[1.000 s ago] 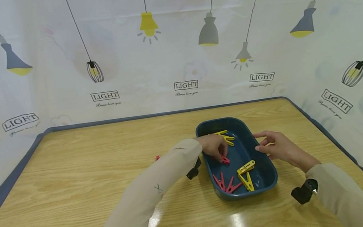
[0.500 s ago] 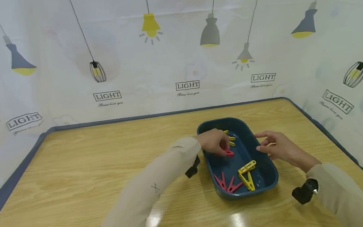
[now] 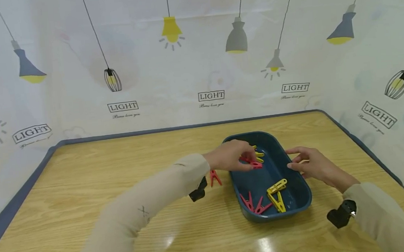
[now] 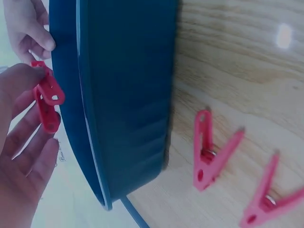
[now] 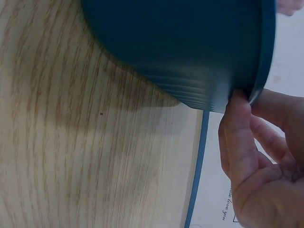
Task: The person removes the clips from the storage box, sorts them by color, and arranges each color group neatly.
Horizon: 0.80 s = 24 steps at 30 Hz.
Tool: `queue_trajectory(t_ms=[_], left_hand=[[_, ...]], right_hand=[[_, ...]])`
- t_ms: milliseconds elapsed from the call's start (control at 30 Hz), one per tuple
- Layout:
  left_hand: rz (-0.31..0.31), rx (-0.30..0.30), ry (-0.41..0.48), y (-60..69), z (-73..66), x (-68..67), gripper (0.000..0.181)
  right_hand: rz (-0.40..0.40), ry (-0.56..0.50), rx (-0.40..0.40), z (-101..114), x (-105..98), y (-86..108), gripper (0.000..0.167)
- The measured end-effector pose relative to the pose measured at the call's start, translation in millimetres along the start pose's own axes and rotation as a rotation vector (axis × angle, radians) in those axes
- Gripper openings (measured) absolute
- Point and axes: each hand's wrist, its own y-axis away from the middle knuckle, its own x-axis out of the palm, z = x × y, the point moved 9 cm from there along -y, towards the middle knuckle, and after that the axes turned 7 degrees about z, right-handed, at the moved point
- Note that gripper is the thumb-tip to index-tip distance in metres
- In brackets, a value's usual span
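Observation:
My left hand (image 3: pixel 230 156) is over the blue plastic tub (image 3: pixel 247 217), pinching a red clothespin (image 4: pixel 47 97) between thumb and fingers. Inside the tub, red clothespins (image 3: pixel 261 208) lie at the near left corner and yellow clothespins (image 3: pixel 276 199) at the near right. More yellow clothespins (image 3: pixel 260 155) are at the far end, partly covered by my left hand. At the tub's right side, my right hand (image 3: pixel 311 164) pinches the rim (image 5: pixel 266 52), with a finger against the outer wall.
On the wooden table (image 3: pixel 120 181), left of the tub, lies a red clothespin (image 3: pixel 214 178); the left wrist view shows a second red clothespin (image 4: pixel 270 202) beside it. A white curtain (image 3: pixel 168 73) printed with lamps stands behind the table.
The left hand has lifted the red clothespin up from the tub's floor and toward its far end. A red clothespin on the table has come out from behind the left forearm. The right hand stays put.

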Motion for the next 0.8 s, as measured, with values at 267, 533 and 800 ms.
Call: queue_trajectory(t_ms=[267,533,800], left_hand=[[-0.111,-0.025,0.036,38.5,0.8,-10.4,0.017],[-0.243,-0.041,0.087,83.9,22.4,-5.2,0.013],[-0.369,-0.165,0.135,134.2,49.4,-11.5,0.015]], right_hand=[[0.003,0.001,-0.009,-0.4,0.2,0.2,0.053],[0.005,-0.006,-0.008,-1.0,-0.1,-1.1,0.053],[0.009,-0.019,-0.009,-3.6,0.2,-1.5,0.055]])
